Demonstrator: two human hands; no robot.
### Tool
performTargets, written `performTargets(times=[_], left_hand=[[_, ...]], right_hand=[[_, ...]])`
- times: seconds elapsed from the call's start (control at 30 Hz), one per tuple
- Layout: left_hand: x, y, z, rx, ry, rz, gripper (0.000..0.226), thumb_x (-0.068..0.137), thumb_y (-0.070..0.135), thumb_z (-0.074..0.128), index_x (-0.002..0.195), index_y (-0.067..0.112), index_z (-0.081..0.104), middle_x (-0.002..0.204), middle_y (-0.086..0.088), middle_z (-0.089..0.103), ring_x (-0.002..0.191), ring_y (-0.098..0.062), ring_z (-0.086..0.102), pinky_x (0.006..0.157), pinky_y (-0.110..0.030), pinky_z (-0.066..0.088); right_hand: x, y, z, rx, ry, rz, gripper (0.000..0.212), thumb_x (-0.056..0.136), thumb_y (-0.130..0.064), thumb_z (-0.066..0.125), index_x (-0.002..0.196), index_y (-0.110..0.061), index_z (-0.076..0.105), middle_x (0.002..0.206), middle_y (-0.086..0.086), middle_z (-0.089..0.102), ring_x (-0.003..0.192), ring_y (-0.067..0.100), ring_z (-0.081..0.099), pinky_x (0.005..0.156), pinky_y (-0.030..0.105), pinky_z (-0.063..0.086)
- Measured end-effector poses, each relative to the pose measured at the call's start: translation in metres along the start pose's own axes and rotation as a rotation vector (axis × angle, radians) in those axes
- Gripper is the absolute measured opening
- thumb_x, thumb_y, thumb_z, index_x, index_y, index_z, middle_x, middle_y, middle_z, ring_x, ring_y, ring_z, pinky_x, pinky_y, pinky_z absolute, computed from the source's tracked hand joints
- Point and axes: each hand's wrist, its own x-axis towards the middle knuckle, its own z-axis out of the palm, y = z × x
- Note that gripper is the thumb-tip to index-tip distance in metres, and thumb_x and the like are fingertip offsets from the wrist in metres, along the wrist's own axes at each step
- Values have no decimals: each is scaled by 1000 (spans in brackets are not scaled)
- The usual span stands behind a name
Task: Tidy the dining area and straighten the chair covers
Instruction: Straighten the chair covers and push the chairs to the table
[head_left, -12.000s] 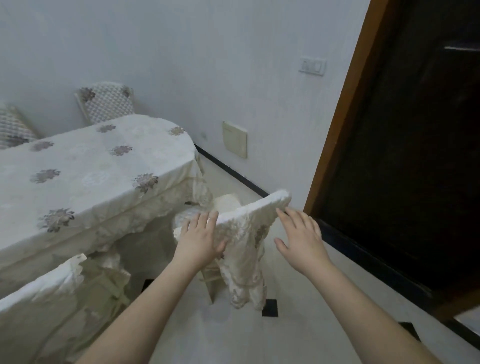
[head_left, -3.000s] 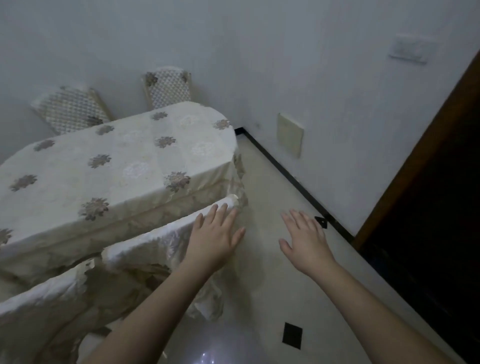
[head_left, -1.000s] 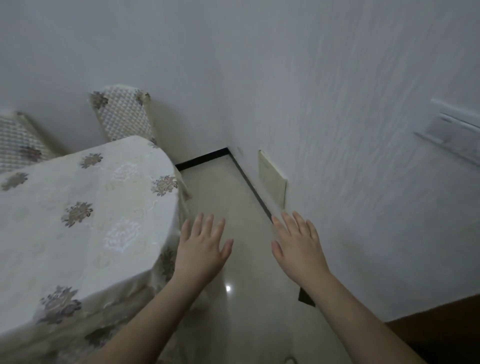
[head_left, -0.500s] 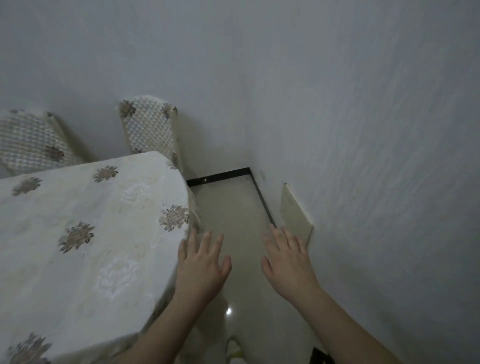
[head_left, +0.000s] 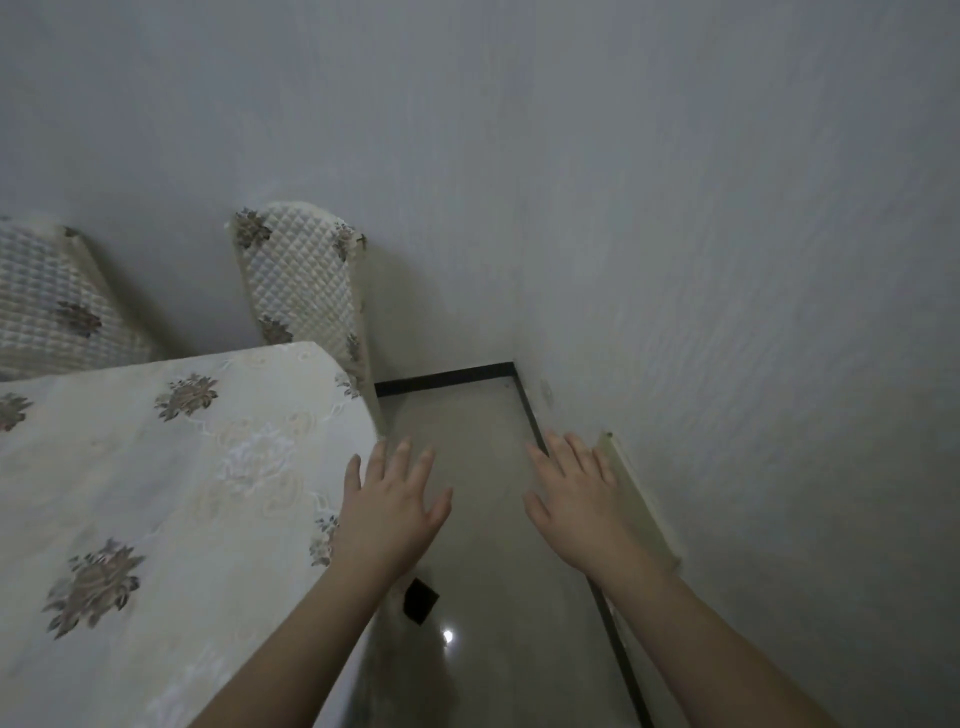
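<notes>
Left hand (head_left: 387, 512): flat, fingers spread, holding nothing, by the table (head_left: 156, 493) edge.
Right hand (head_left: 579, 501): flat, fingers spread, holding nothing, near the wall (head_left: 727, 260).
Chair covers (head_left: 301, 280): on two chairs behind the table.

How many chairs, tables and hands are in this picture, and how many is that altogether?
Covered chair backs: 2, a quilted one near the corner and one at the left edge
Tables with a flowered cloth: 1
Bare hands, both with fingers spread and holding nothing: 2, left hand and right hand
Total: 5
</notes>
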Motion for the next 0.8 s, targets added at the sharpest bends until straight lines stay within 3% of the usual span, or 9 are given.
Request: performTargets(times=[0.13,0.27,0.5,0.63,0.8], left_hand=[[64,9,4,-30,21,-11,78,83,64,0,150,31,22,158,0,23,146,-25,12,116,-49,7],[140,20,9,-4,22,-30,78,83,64,0,150,31,21,158,0,24,146,-24,14,116,-48,9],[258,33,1,49,42,-92,73,87,62,11,148,29,30,155,-2,31,144,-26,22,114,-50,14],[299,11,0,46,73,-163,67,89,60,23,142,25,43,147,-5,45,138,-29,35,112,-53,25],[346,-36,-2,48,112,-242,64,88,57,27,135,21,52,139,-8,53,132,-32,43,105,-55,35]], right_hand=[[64,23,4,-9,14,-14,63,83,-47,30,138,-20,46,146,5,43,135,28,37,110,48,24],[135,54,6,36,-2,-57,61,90,-43,35,146,-19,33,154,4,28,143,26,21,114,46,12],[261,97,-2,62,8,-105,68,83,-48,26,142,-18,40,148,7,40,137,30,33,111,49,23],[327,85,-4,80,1,-189,71,82,-49,22,144,-19,36,152,6,34,140,28,27,113,48,20],[402,57,4,76,-3,-275,64,85,-48,28,139,-19,44,145,6,44,133,30,38,109,49,30]])
